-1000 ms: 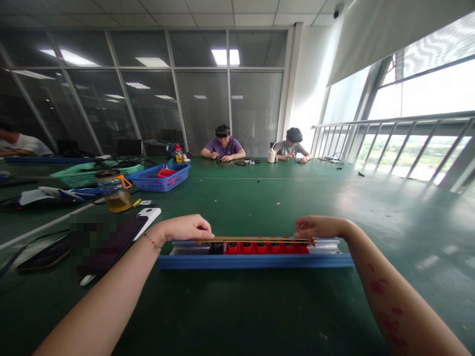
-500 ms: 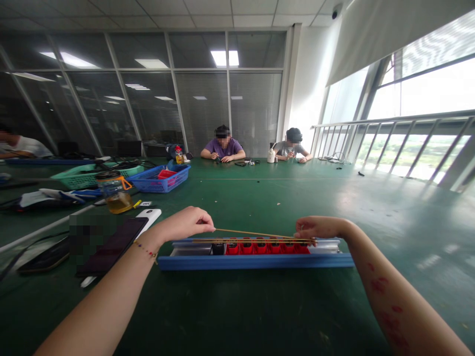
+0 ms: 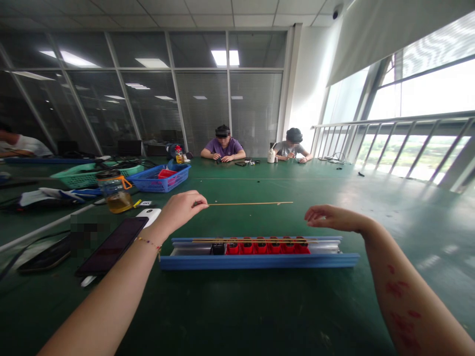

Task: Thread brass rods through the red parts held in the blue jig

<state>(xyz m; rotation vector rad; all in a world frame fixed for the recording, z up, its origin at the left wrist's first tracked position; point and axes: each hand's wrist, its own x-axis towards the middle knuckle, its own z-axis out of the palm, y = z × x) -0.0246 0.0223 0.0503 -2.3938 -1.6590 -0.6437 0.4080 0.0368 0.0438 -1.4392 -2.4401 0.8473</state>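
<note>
My left hand (image 3: pixel 189 203) pinches one end of a thin wooden stick (image 3: pixel 250 203), which reaches out level to the right above the green table. To the right of the stick's free end hovers my right hand (image 3: pixel 326 217), holding nothing, its fingers loosely bent and apart. Below both hands lies a long blue-sided metal channel (image 3: pixel 260 262). Inside it sit a row of several small red bins (image 3: pixel 247 248) with dark contents and, at their left, a black block (image 3: pixel 217 248). More thin sticks (image 3: pixel 256 241) lie lengthwise over the bins.
At my left are a dark phone (image 3: pixel 113 247), a white device (image 3: pixel 150 215) and a jar of amber liquid (image 3: pixel 118 198). Behind stand a blue basket (image 3: pixel 159 184) and a green basket (image 3: pixel 79 177). Two people (image 3: pixel 222 147) sit across the table; another is far left.
My left hand has risen and carried the stick up and away from the channel. My right hand has let go of the stick and moved up and to the right.
</note>
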